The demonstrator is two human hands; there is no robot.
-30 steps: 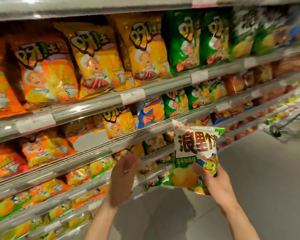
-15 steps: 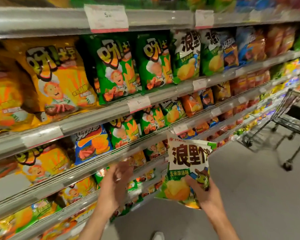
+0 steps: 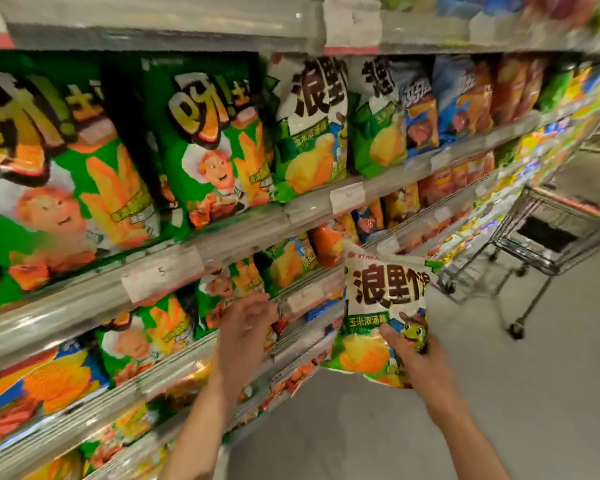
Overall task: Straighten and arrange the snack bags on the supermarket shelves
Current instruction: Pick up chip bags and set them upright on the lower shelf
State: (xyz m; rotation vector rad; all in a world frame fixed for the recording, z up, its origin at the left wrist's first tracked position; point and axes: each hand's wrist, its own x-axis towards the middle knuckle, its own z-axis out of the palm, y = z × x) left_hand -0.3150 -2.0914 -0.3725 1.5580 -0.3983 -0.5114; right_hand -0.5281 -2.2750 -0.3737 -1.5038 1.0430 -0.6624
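Snack bag (image 3: pixel 383 317), white and green with dark characters and a frog figure: held upright in front of the shelf edges, off the shelves. Right hand (image 3: pixel 417 358) grips its lower right corner, thumb across the front. Left hand (image 3: pixel 245 332) raised before a lower shelf rail (image 3: pixel 174 362), fingers loosely bent, holding nothing; whether it touches the rail cannot be told.

Versus 0.5 s ago: view has shifted right and closer along the aisle; the bag and both hands keep nearly the same pose. Cart (image 3: pixel 548 244) now nearer, at right.

Upper shelf (image 3: pixel 243 233) holds large green bags (image 3: pixel 208 147) at left, then two white-green bags (image 3: pixel 309 133) matching the held one, then blue bags (image 3: pixel 461 95). Next shelf below: smaller green (image 3: pixel 288 259) and orange bags (image 3: pixel 329 242). Frame blurred.
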